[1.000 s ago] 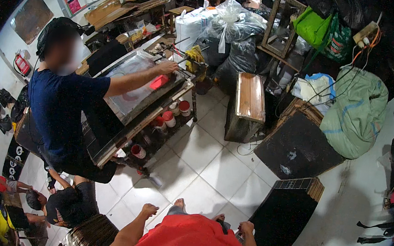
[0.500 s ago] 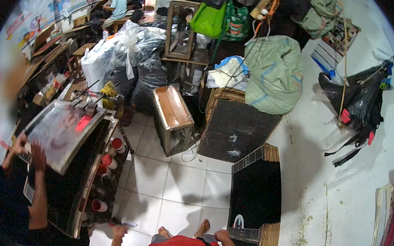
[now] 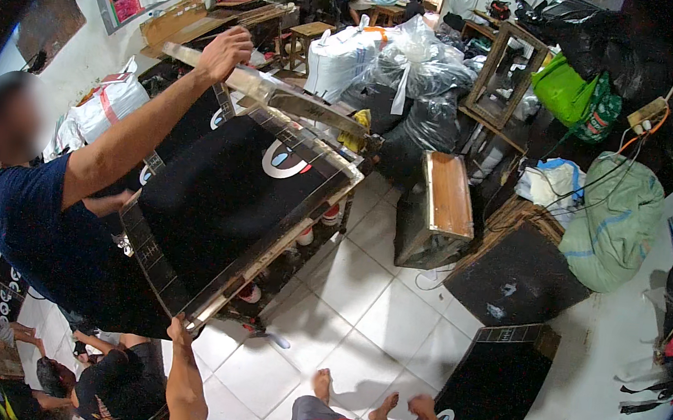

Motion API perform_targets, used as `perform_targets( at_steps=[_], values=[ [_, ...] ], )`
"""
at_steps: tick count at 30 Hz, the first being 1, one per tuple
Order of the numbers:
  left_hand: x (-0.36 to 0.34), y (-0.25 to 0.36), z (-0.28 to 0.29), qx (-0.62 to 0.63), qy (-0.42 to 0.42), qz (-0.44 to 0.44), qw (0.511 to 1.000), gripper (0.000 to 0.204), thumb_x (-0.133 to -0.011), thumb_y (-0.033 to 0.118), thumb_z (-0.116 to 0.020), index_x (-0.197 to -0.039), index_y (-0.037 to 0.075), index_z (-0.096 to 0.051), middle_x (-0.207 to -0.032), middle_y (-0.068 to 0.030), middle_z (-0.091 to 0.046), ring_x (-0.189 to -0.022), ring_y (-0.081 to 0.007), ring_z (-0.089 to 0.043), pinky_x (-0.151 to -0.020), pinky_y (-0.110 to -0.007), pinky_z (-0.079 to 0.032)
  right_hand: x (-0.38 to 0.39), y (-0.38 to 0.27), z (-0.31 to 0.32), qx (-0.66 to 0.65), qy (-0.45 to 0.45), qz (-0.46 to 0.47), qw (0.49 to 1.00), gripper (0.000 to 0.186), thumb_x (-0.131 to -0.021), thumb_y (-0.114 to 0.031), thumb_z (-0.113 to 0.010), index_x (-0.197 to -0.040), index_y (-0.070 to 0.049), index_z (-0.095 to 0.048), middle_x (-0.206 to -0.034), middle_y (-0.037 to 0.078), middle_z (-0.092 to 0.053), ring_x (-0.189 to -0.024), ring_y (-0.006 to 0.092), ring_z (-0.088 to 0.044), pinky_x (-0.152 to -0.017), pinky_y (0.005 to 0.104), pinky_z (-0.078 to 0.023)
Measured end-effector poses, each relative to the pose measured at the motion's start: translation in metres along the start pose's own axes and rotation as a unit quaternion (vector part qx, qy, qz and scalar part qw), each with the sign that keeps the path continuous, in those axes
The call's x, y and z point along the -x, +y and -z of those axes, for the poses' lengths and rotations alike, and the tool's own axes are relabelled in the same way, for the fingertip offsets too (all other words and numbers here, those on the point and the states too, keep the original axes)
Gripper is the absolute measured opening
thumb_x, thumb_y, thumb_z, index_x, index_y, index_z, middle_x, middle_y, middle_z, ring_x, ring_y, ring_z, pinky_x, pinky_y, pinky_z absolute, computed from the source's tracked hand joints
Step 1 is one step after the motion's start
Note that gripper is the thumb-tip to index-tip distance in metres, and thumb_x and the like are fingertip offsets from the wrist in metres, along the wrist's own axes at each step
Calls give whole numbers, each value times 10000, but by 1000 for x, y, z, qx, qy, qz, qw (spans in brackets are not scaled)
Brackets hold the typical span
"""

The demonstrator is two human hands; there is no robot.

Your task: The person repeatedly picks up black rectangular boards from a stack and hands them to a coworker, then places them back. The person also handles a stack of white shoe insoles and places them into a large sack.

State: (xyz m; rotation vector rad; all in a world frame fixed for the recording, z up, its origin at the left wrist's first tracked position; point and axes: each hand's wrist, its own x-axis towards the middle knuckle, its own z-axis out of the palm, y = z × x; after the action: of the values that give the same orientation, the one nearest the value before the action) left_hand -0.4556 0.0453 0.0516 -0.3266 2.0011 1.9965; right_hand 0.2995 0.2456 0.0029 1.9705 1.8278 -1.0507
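My left hand (image 3: 180, 330) is closed on the near corner of a board covered in black fabric (image 3: 207, 188), with a white, blue and red round print near its far end. My right hand (image 3: 421, 405) hangs low on the right with its fingers curled, near a black cloth-covered panel (image 3: 490, 390) on the floor. Whether it holds anything cannot be made out. Across the board, a co-worker in a navy shirt (image 3: 49, 213) lifts a printing screen frame (image 3: 283, 94) by its edge with a raised hand.
Red-lidded white pots (image 3: 250, 292) sit under the board's right side. A wooden box (image 3: 439, 212) stands on the white tiles (image 3: 356, 294). Behind are stuffed plastic bags (image 3: 409, 62), a large green sack (image 3: 618, 227) and a dark board (image 3: 518, 274). Other people (image 3: 122, 380) sit at lower left.
My view has turned left. My left hand has gone from above the floor to the board's corner. The co-worker has raised the screen frame off the black fabric.
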Motion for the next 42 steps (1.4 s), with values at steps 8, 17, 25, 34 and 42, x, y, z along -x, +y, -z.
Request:
perform_targets(
  at_steps=[8, 17, 25, 34, 42],
  values=[
    [53, 95, 6, 61, 20, 90, 994, 127, -770, 105, -652, -720, 62, -543, -694, -34, -504, -568, -133, -450, -497, -275, -359, -56, -456, 6, -476, -233, 208, 822, 649, -760, -279, -705, -1256, 13, -406, -1106, 141, -554, -945, 225, -569, -765, 354, -481],
    [183, 116, -37, 34, -49, 85, 995, 219, -756, 134, -691, -672, 93, -492, -632, -19, -536, -538, -131, -490, -488, -241, -387, -65, -616, 30, -717, -432, 119, 534, 247, -690, -29, -686, -896, -79, -560, -863, 48, -578, -870, 251, -552, -844, 437, -429],
    [254, 130, 25, -222, 0, -179, 958, 188, -770, 116, -677, -794, -8, -538, -727, -12, -520, -635, -83, -453, -561, -222, -383, 22, -402, 98, -749, -361, 158, 533, 291, -676, 35, -638, -945, -38, -551, -860, 84, -567, -823, 250, -579, -815, 399, -477],
    [338, 161, -108, -338, -283, -402, 802, 334, -765, 171, -689, -1004, -37, -584, -865, -96, -618, -807, -158, -575, -743, -284, -459, 190, -119, 146, -789, -254, 169, 533, 365, -611, 50, -667, -936, -80, -566, -829, 47, -584, -795, 219, -587, -768, 371, -491],
    [432, 232, -290, -346, -454, -408, 712, 762, -680, 381, -742, -1208, -87, -457, -1190, -233, -528, -1124, -301, -505, -957, -361, -376, 284, 16, 162, -831, -154, 235, 479, 475, -563, 68, -696, -1014, -26, -581, -919, 82, -626, -866, 249, -603, -814, 372, -486]
  ],
)
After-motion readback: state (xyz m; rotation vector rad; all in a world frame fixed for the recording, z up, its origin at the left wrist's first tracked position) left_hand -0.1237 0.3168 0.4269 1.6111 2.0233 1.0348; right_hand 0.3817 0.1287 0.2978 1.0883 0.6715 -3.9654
